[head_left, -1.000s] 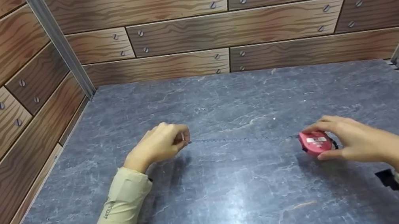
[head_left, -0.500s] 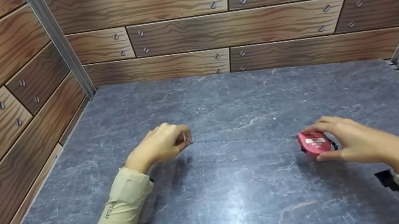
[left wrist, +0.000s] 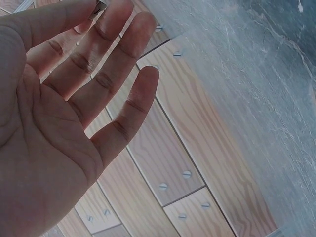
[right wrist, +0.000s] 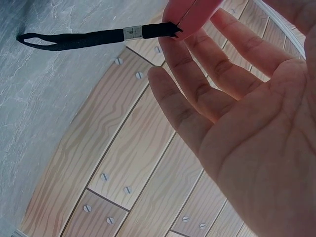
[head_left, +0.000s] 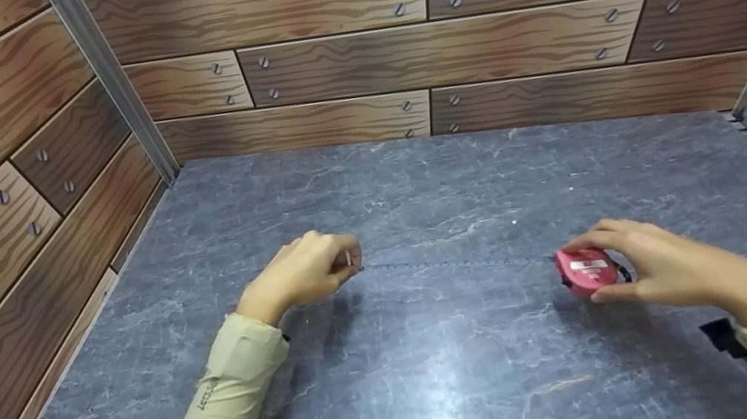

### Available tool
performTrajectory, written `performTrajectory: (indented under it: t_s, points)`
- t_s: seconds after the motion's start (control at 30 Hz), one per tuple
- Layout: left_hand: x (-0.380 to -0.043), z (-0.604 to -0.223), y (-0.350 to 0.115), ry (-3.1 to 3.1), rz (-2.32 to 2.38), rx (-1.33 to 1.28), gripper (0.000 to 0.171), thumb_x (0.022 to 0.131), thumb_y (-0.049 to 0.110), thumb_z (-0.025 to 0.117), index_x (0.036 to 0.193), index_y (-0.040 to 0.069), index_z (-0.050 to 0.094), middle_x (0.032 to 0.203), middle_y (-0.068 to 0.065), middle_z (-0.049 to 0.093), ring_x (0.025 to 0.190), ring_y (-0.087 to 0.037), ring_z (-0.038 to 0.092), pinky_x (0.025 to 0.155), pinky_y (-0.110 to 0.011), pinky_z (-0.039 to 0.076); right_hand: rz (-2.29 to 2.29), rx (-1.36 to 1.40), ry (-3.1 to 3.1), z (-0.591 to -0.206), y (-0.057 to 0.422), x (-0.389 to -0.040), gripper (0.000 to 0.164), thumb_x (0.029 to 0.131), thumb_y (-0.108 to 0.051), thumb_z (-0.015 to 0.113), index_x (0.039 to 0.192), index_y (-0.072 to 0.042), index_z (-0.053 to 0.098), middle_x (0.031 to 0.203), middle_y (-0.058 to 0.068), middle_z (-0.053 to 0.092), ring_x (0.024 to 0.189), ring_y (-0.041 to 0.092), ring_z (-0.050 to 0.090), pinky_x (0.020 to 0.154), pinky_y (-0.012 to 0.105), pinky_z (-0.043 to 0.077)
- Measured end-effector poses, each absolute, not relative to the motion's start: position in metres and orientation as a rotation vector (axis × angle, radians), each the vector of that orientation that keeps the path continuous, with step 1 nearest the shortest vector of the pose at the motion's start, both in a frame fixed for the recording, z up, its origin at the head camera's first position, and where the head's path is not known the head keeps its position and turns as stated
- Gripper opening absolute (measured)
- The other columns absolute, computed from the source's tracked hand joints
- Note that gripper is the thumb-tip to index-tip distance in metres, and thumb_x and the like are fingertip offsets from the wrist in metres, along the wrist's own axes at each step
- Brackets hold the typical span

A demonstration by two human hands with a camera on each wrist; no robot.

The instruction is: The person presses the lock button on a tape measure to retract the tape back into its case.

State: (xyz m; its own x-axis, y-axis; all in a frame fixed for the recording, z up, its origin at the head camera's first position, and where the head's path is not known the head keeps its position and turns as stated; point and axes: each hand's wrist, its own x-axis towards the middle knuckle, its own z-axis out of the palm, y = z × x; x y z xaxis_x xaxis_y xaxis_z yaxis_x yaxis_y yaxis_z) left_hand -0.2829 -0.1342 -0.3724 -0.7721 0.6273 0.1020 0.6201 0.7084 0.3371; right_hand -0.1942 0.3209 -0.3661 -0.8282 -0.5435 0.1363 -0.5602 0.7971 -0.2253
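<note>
My right hand (head_left: 666, 260) grips a pink tape measure (head_left: 588, 270) by its edges, thumb on the near side and fingers on the far side. From its case a black wrist strap (right wrist: 89, 37) hangs out in the right wrist view. A thin blade (head_left: 457, 262) with small markings stretches from the case to my left hand (head_left: 301, 270). The left thumb and fingers pinch the blade's metal end (left wrist: 98, 7), of which only a bit shows at the top of the left wrist view. The other left fingers are spread loosely.
Under both hands lies a grey-blue marbled tabletop (head_left: 370, 187). Wood-plank patterned panels (head_left: 336, 69) rise at the back and both sides, with metal posts (head_left: 118, 85) at the corners. Tiny white specks (head_left: 514, 222) dot the surface.
My left hand has shifted slightly right and toward me, while the right hand with the tape measure has drifted slightly left. The stretch of blade between them is a little shorter.
</note>
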Motion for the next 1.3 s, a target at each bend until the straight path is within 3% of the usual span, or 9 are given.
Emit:
performTrajectory:
  t_s: [0.33, 0.73, 1.3]
  points:
    - [-0.2828, -0.3735, -0.1323, 2.883, 0.538, 1.07, 0.012, 0.098, 0.008, 0.067, 0.099, 0.018, 0.074, 0.079, 0.003, 0.069, 0.066, -0.009, 0.057, 0.064, -0.034, 0.051, 0.396, 0.899, -2.912, -0.3664, 0.3196, -0.1935, 0.059, 0.085, -0.029, 0.091, 0.137, -0.01, 0.07, 0.127, 0.009, 0.072, 0.115, 0.032, 0.069, 0.093, 0.054, 0.058]
    - [-0.2818, -0.3738, -0.1306, 2.874, 0.533, 1.082, 0.014, 0.1, 0.007, 0.065, 0.098, 0.018, 0.073, 0.079, 0.003, 0.068, 0.064, -0.008, 0.053, 0.061, -0.03, 0.046, 0.404, 0.919, -2.897, -0.3668, 0.3178, -0.1931, 0.058, 0.085, -0.03, 0.091, 0.136, -0.011, 0.071, 0.125, 0.006, 0.072, 0.114, 0.03, 0.07, 0.092, 0.052, 0.058]
    - [-0.2802, -0.3736, -0.1289, 2.861, 0.536, 1.109, 0.014, 0.099, 0.009, 0.067, 0.094, 0.02, 0.073, 0.068, 0.01, 0.052, 0.062, -0.005, 0.045, 0.059, -0.029, 0.043, 0.419, 0.911, -2.897, -0.367, 0.3154, -0.1916, 0.059, 0.085, -0.032, 0.091, 0.136, -0.012, 0.071, 0.125, 0.004, 0.072, 0.113, 0.028, 0.069, 0.093, 0.051, 0.058]
